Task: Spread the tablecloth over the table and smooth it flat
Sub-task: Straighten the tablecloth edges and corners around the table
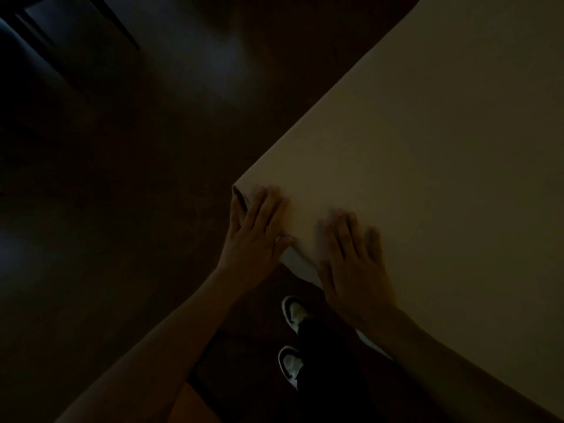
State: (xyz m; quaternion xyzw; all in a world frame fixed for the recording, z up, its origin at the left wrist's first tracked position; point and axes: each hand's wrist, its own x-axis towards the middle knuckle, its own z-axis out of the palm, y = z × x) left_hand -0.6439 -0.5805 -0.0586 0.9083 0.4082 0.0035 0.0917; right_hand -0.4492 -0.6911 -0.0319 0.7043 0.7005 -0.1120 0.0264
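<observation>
A pale cream tablecloth [427, 148] lies smooth over the table and fills the right half of the dim view. Its near corner [241, 187] points toward the lower left. My left hand [256, 230] rests at that corner with the fingers laid flat on the cloth and the thumb down along the hanging edge. My right hand [351, 257] lies palm down on the cloth just to the right, fingers spread and blurred. The table itself is hidden under the cloth.
Dark wooden floor [137, 178] surrounds the table on the left and above. My two shoes [293, 312] stand on a dark rug below the table's near edge. A dark piece of furniture [61, 41] sits at the top left.
</observation>
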